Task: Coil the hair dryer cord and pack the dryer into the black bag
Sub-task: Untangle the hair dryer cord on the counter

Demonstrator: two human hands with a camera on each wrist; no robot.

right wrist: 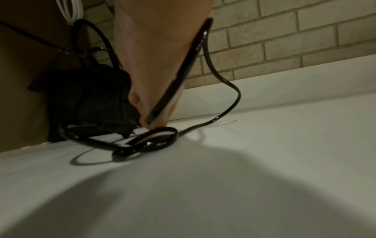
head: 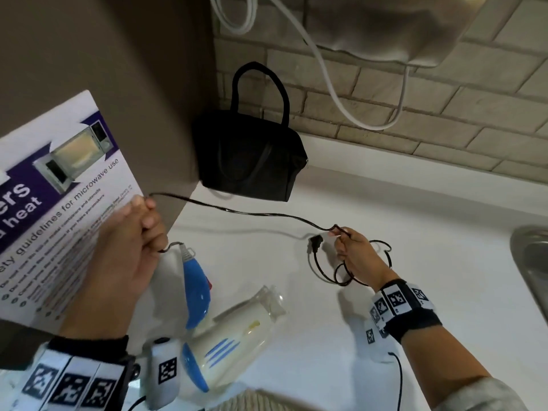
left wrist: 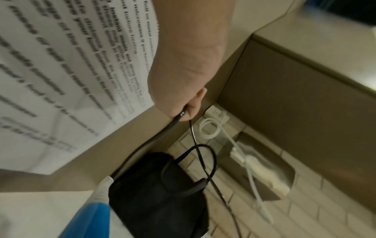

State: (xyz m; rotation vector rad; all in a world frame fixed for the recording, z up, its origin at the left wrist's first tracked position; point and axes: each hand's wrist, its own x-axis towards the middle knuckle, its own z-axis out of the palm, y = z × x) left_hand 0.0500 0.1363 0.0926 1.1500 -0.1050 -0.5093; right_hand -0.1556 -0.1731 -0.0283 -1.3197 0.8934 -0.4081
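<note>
one dryer (head: 204, 330), two hands (head: 130, 247) gripping one cord (head: 252, 214).

On the poster (head: 59, 188) fixed to the brown panel at your left, you can read "guidelines for microwave use", the word "heat" in white on its purple band, and the cut-off letters "ers" above that. Its smaller black lines are too blurred for you to read, in the left wrist view too.

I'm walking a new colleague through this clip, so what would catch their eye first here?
First, the black cord stretched between the left hand and the right hand, which also holds loops. Next, the blue-and-white hair dryer lying on the white counter, and the black bag upright in the back corner.
</note>
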